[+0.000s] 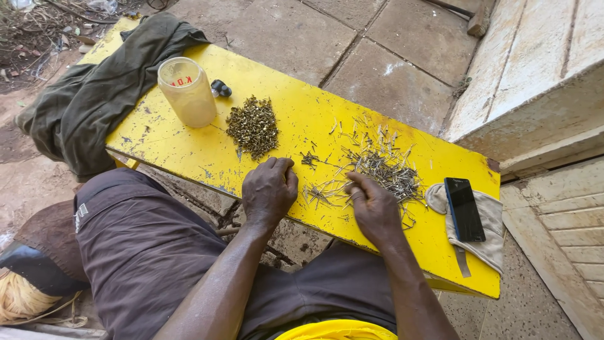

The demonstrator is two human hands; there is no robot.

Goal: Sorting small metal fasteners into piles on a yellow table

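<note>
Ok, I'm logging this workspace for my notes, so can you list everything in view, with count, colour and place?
bench: one, yellow, runs across the paving
plastic jar: one, clear, far left of bench
screw pile: one heap, brassy, right of jar
nail pile: one loose spread, grey, bench middle-right
small dark object: one, black, behind jar
phone: one, black, on the cloth pouch
cloth pouch: one, beige, right end of bench
garment: one, dark green, draped over left end
left hand: curled, on bench beside screws
right hand: fingers in the nails
</note>
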